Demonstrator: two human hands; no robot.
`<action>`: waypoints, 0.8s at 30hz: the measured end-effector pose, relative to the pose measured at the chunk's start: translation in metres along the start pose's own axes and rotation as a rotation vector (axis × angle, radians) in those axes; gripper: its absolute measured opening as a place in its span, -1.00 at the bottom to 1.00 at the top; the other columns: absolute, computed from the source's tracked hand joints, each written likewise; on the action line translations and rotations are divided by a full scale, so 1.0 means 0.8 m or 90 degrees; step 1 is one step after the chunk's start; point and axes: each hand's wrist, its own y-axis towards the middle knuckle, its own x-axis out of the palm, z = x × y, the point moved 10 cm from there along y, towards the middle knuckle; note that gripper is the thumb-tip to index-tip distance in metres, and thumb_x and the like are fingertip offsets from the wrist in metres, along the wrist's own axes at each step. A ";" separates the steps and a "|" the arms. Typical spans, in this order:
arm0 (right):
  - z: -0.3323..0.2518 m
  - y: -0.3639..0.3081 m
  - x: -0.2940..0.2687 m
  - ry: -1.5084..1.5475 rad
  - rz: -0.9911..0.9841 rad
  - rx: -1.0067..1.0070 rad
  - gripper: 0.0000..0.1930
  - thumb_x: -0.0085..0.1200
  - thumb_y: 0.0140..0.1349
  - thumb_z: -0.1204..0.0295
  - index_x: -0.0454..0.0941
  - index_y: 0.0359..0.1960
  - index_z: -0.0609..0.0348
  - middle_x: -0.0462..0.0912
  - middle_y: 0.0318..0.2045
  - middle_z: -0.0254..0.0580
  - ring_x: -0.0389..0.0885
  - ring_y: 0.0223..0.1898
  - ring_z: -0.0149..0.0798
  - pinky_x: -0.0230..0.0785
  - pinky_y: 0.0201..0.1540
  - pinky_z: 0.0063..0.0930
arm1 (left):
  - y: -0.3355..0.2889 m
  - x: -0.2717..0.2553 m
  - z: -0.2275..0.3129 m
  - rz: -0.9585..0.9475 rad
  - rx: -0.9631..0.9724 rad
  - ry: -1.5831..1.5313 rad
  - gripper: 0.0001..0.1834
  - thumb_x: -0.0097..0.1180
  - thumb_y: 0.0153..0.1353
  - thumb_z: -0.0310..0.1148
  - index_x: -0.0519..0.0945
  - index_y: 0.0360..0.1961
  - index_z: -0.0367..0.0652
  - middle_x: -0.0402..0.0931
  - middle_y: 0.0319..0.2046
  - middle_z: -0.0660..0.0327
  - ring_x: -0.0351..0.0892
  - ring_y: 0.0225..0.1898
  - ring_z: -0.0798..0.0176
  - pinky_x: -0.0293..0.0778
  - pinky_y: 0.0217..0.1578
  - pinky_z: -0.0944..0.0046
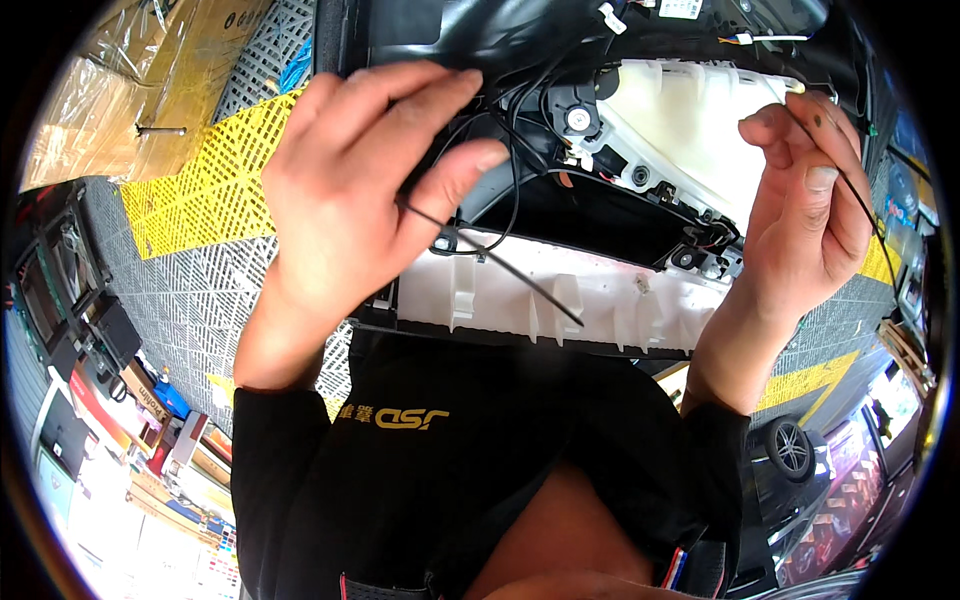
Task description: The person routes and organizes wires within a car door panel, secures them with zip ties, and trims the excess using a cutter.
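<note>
The floor (170,265) spreads widest, laid with grey and yellow grid mats. A dark car (803,498) stands on it at the lower right. In front of the person lies a black panel (500,35), reaching past the top edge of the view. The person leans over it in a black shirt (450,480) with yellow lettering. At the upper left is a cardboard box (185,80), partly covered in clear film.

Within the black panel, a white cover (690,120) sits at the upper right, and a long white ribbed piece (500,290) runs along the edge nearest the person.

The left hand (345,175) is above the panel's left side, back toward the camera, fingers bent, thumb tip apart from them. The right hand (805,200) is raised at the right of the white cover, its fingers curled and thumb bent.

A thin black cable (862,205) crosses the right hand's fingers and trails down to the right; I cannot tell whether they pinch it. Black wires (517,150) loop between the hands, beside a round fitting (578,120). A slim black strip (520,275) emerges by the left thumb and slants across the ribbed piece; whether that hand grips it is hidden. Smallest is a white connector (610,17) near the top.
</note>
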 end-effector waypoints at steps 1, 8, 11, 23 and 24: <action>0.001 -0.002 0.000 0.006 0.010 0.011 -0.64 0.02 0.69 0.47 0.60 0.31 0.54 0.70 0.24 0.35 0.83 0.04 0.10 0.73 0.16 -0.01 | -0.006 0.002 0.000 0.017 -0.017 0.006 -0.52 0.58 0.22 -0.13 0.88 0.10 -0.14 0.82 0.00 0.18 0.64 -0.21 0.13 0.57 -0.12 0.24; -0.026 0.028 0.030 -0.035 -0.088 -0.032 -0.69 0.16 0.60 0.53 0.64 0.23 0.55 0.80 0.04 0.41 0.91 -0.15 0.09 0.77 0.08 -0.09 | -0.024 0.005 0.001 0.126 0.041 0.064 -0.48 0.58 0.18 -0.02 0.89 0.06 -0.13 0.84 -0.04 0.26 0.56 -0.23 0.19 0.50 -0.15 0.23; -0.019 0.052 0.030 -0.077 -0.124 -0.030 -0.70 0.19 0.58 0.51 0.67 0.18 0.53 0.81 0.02 0.36 0.91 -0.13 0.03 0.75 0.07 -0.20 | -0.016 0.002 0.001 0.094 -0.018 0.127 -0.46 0.55 0.23 0.01 0.88 0.09 -0.15 0.84 -0.03 0.23 0.60 -0.17 0.18 0.50 -0.06 0.23; -0.011 0.142 0.165 0.184 -0.338 0.052 -0.83 0.12 0.66 0.52 0.66 0.03 0.44 0.79 -0.16 -0.17 0.80 -0.19 -0.44 0.67 -0.12 -0.61 | -0.030 -0.005 -0.042 0.213 -0.073 -0.090 -0.72 0.33 0.41 -0.59 0.84 0.10 -0.20 0.85 -0.01 0.15 0.78 -0.03 0.13 0.63 0.06 0.21; -0.001 0.139 0.170 0.207 -0.353 0.073 -0.83 0.13 0.66 0.52 0.66 0.02 0.43 0.78 -0.17 -0.18 0.79 -0.20 -0.45 0.67 -0.12 -0.62 | -0.032 -0.004 -0.046 0.219 -0.098 -0.115 -0.73 0.32 0.42 -0.62 0.83 0.09 -0.22 0.85 -0.01 0.15 0.79 0.01 0.12 0.65 0.09 0.21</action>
